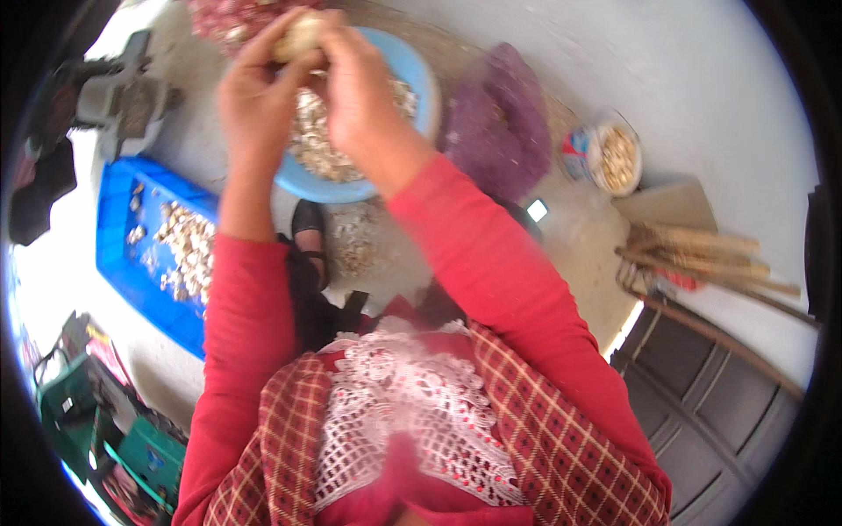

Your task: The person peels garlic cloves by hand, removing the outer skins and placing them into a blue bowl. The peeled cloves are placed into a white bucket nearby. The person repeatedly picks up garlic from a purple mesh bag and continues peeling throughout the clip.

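Near the top of the view, both my hands are closed around a pale, rounded bulb point(299, 35) that looks like garlic: my left hand point(259, 96) on one side, my right hand point(351, 92) on the other. They are raised over a light blue basin point(422, 92) holding many pale cloves and peels point(311, 140), partly hidden by my hands. Red mesh sacking point(219, 17) with bulbs lies behind the basin at the top edge.
A blue tray point(123, 232) with scattered cloves is at left, below grey equipment point(123, 105). A purple mesh sack point(495, 123) and a bucket of peeled cloves point(618, 162) are at right, above sticks point(702, 250). Scraps lie by my shoe point(309, 232). Green objects point(145, 456) sit lower left.
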